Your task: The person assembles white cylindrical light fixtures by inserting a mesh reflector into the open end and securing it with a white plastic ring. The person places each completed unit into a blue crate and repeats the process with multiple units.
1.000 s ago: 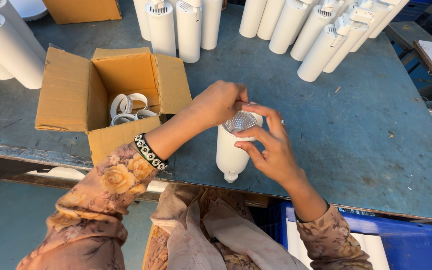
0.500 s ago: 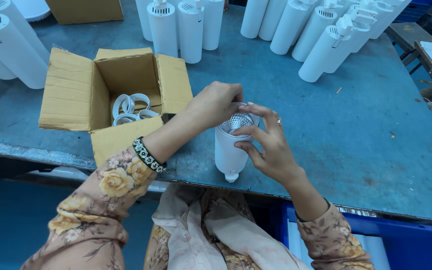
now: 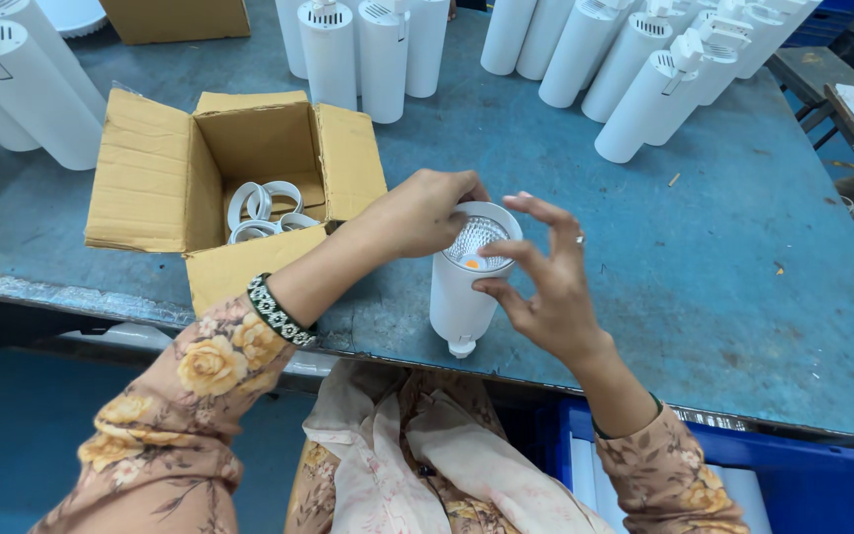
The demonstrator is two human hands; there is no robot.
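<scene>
A white cylindrical lamp housing (image 3: 459,297) stands tilted on the near part of the blue table (image 3: 704,287), its open end up, showing a faceted reflector with an orange spot. My left hand (image 3: 425,210) grips the housing's rim from the left. My right hand (image 3: 544,282) touches the rim on the right with thumb and forefinger, the other fingers spread. An open cardboard box (image 3: 219,188) with several white rings (image 3: 264,211) inside sits just left of my left arm.
Several white cylindrical housings stand at the back middle (image 3: 358,54), lean at the back right (image 3: 644,94) and lie at the far left (image 3: 22,94). A blue bin (image 3: 812,485) sits under the table's near edge at the right. Another cardboard box (image 3: 175,18) is at the back.
My right hand has opened its fingers and slid lower along the rim, uncovering the reflector. The view has shifted slightly; the housing stays in place.
</scene>
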